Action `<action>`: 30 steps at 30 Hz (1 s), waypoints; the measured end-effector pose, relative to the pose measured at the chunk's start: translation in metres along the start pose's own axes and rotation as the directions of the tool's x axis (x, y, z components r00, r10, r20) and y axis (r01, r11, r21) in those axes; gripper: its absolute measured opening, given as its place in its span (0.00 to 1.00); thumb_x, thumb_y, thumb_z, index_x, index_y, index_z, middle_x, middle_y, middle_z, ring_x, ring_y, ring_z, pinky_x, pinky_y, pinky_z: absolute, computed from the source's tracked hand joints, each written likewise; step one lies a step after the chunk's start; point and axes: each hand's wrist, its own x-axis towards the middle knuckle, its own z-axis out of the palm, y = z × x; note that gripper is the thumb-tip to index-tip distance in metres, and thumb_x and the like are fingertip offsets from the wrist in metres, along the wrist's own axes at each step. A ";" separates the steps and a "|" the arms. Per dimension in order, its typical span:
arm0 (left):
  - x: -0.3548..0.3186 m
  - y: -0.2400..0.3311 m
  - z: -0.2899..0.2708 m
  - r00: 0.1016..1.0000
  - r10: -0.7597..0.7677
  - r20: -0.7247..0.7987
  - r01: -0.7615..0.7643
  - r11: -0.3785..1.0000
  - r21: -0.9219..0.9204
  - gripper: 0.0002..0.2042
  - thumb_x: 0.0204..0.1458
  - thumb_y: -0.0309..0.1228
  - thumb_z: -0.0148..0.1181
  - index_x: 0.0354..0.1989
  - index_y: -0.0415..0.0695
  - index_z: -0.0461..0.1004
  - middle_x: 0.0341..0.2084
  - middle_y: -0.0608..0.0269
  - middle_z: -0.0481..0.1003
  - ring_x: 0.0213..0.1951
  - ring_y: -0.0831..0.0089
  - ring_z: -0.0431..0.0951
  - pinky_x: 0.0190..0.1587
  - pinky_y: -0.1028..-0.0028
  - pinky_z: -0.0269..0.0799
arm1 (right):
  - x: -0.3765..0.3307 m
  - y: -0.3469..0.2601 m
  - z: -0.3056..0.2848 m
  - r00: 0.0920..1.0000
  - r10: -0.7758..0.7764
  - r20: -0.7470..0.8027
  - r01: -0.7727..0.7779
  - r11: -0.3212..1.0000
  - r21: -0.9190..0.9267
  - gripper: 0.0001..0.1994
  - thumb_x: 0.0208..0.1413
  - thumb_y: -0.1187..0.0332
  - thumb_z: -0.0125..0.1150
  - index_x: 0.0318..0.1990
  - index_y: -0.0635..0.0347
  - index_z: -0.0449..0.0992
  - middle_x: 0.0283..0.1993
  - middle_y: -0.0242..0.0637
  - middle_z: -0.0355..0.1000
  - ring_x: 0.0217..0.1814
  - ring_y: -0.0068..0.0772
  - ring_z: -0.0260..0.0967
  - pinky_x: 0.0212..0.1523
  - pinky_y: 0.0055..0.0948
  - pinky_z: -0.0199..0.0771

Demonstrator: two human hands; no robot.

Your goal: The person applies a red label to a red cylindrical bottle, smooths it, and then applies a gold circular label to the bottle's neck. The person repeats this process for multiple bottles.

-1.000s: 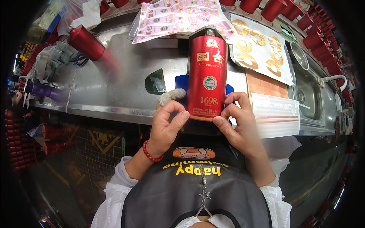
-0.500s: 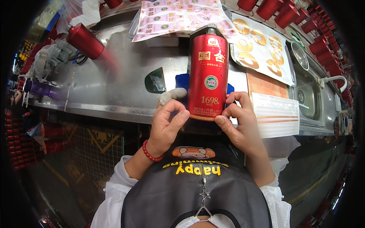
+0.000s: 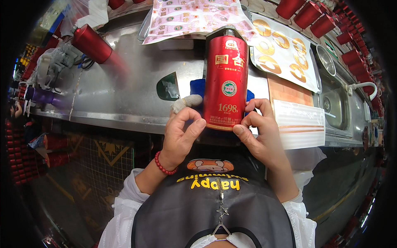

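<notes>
A red bottle (image 3: 226,89) with gold lettering and a round green-and-white emblem lies on its back, its base toward me and its clear neck at the far end. Blue cloth (image 3: 197,89) shows at both sides beneath it. My left hand (image 3: 182,134) is at the lower left of the base, fingers curled and thumb against the edge; a knitted finger cover (image 3: 188,102) sits on one finger. At the lower right edge, my right hand (image 3: 262,134) has its thumb and bent fingers against the bottle. Along the base runs a thin gold band.
Another red bottle (image 3: 93,44) lies at the left of the metal bench (image 3: 124,95). Pink printed sheets (image 3: 178,22) and a sheet of gold ring-shaped decals (image 3: 281,45) lie at the back. A white strip sheet (image 3: 302,124) and a sink (image 3: 335,107) are at the right.
The bottle and both hands hold nearly the same place and pose. The bottle has shifted only very slightly, if at all.
</notes>
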 end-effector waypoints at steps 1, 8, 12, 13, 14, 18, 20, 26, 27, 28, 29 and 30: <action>0.000 0.000 0.000 1.000 0.004 -0.001 -0.004 1.000 -0.006 0.09 0.60 0.34 0.62 0.33 0.42 0.74 0.31 0.66 0.73 0.41 0.72 0.69 0.52 0.71 0.63 | 0.000 0.000 0.000 1.000 0.000 0.000 0.000 1.000 0.001 0.15 0.55 0.63 0.69 0.28 0.63 0.71 0.48 0.41 0.61 0.55 0.37 0.60 0.59 0.34 0.60; 0.002 0.000 0.002 0.999 0.050 -0.002 -0.050 0.998 -0.042 0.09 0.61 0.33 0.61 0.32 0.41 0.74 0.25 0.69 0.72 0.34 0.77 0.69 0.47 0.73 0.64 | 0.000 -0.001 0.000 1.000 0.009 -0.002 -0.009 1.000 0.016 0.15 0.55 0.63 0.69 0.27 0.63 0.71 0.48 0.41 0.60 0.54 0.37 0.60 0.58 0.33 0.60; 0.001 0.004 0.003 0.999 0.042 0.004 -0.041 0.992 -0.116 0.09 0.62 0.33 0.60 0.33 0.41 0.73 0.24 0.71 0.71 0.31 0.81 0.68 0.39 0.78 0.64 | 0.001 -0.001 0.000 1.000 0.000 0.000 0.000 1.000 0.023 0.16 0.56 0.62 0.69 0.27 0.63 0.71 0.47 0.41 0.60 0.54 0.37 0.60 0.58 0.33 0.60; 0.001 0.005 0.003 1.000 0.019 0.011 -0.017 0.988 -0.154 0.09 0.62 0.32 0.60 0.33 0.41 0.73 0.24 0.71 0.71 0.30 0.82 0.67 0.37 0.79 0.64 | 0.001 0.000 0.000 1.000 -0.001 0.001 0.001 1.000 0.023 0.16 0.56 0.62 0.69 0.27 0.63 0.71 0.47 0.41 0.60 0.54 0.37 0.60 0.58 0.33 0.60; 0.001 0.004 0.003 1.000 0.027 0.017 -0.024 0.988 -0.154 0.09 0.62 0.32 0.60 0.33 0.41 0.73 0.24 0.72 0.70 0.29 0.83 0.67 0.35 0.80 0.64 | 0.000 0.000 0.000 1.000 0.005 0.001 -0.005 1.000 0.025 0.16 0.56 0.62 0.69 0.27 0.63 0.70 0.47 0.41 0.60 0.54 0.37 0.60 0.58 0.33 0.60; 0.001 0.001 0.002 0.999 0.020 0.025 -0.017 0.990 -0.138 0.08 0.62 0.32 0.60 0.33 0.41 0.72 0.23 0.73 0.69 0.27 0.84 0.65 0.32 0.81 0.63 | 0.000 0.000 0.000 1.000 0.012 0.002 -0.012 1.000 0.028 0.16 0.56 0.62 0.69 0.27 0.63 0.71 0.47 0.41 0.60 0.54 0.37 0.60 0.58 0.33 0.60; 0.001 0.003 0.002 0.999 -0.014 0.030 0.018 0.989 -0.147 0.08 0.62 0.32 0.60 0.33 0.41 0.72 0.23 0.73 0.69 0.28 0.83 0.66 0.33 0.80 0.63 | 0.000 0.000 0.000 1.000 0.009 0.002 -0.009 1.000 0.026 0.16 0.56 0.62 0.69 0.27 0.63 0.71 0.47 0.41 0.60 0.54 0.37 0.60 0.58 0.33 0.60; 0.002 -0.002 0.001 1.000 0.031 0.002 -0.031 0.998 -0.057 0.09 0.60 0.33 0.62 0.33 0.41 0.73 0.26 0.68 0.71 0.35 0.77 0.68 0.43 0.75 0.64 | 0.001 0.001 0.001 0.999 0.050 0.012 -0.050 0.998 0.042 0.17 0.56 0.60 0.69 0.27 0.62 0.70 0.48 0.40 0.59 0.54 0.35 0.59 0.56 0.32 0.62; 0.001 -0.002 0.001 1.000 0.023 0.005 -0.023 0.997 -0.071 0.09 0.60 0.33 0.62 0.33 0.41 0.73 0.26 0.67 0.72 0.36 0.76 0.69 0.45 0.74 0.64 | 0.000 0.000 0.001 0.997 0.080 0.019 -0.081 0.995 0.064 0.17 0.57 0.60 0.69 0.27 0.62 0.70 0.48 0.40 0.59 0.54 0.35 0.59 0.56 0.32 0.63; 0.001 -0.002 0.000 1.000 0.015 0.008 -0.015 0.996 -0.085 0.09 0.60 0.33 0.62 0.33 0.41 0.74 0.27 0.66 0.72 0.37 0.75 0.69 0.46 0.73 0.64 | 0.000 0.000 0.002 0.994 0.110 0.027 -0.112 0.990 0.085 0.18 0.57 0.60 0.69 0.27 0.62 0.69 0.49 0.40 0.59 0.54 0.34 0.59 0.55 0.32 0.63; 0.002 -0.003 0.000 0.998 0.059 -0.010 -0.060 0.997 -0.046 0.09 0.59 0.33 0.62 0.33 0.41 0.74 0.28 0.66 0.73 0.38 0.74 0.70 0.48 0.73 0.64 | 0.000 0.000 0.001 0.994 0.106 0.024 -0.107 0.991 0.077 0.18 0.57 0.59 0.69 0.27 0.62 0.69 0.49 0.40 0.58 0.54 0.34 0.59 0.55 0.32 0.63; 0.003 -0.004 0.002 0.994 0.103 -0.026 -0.103 0.995 -0.007 0.09 0.59 0.33 0.62 0.33 0.41 0.74 0.29 0.66 0.73 0.39 0.74 0.70 0.50 0.72 0.64 | -0.001 0.001 0.001 0.994 0.103 0.021 -0.104 0.992 0.067 0.19 0.57 0.58 0.69 0.27 0.62 0.69 0.49 0.40 0.58 0.54 0.34 0.59 0.55 0.32 0.64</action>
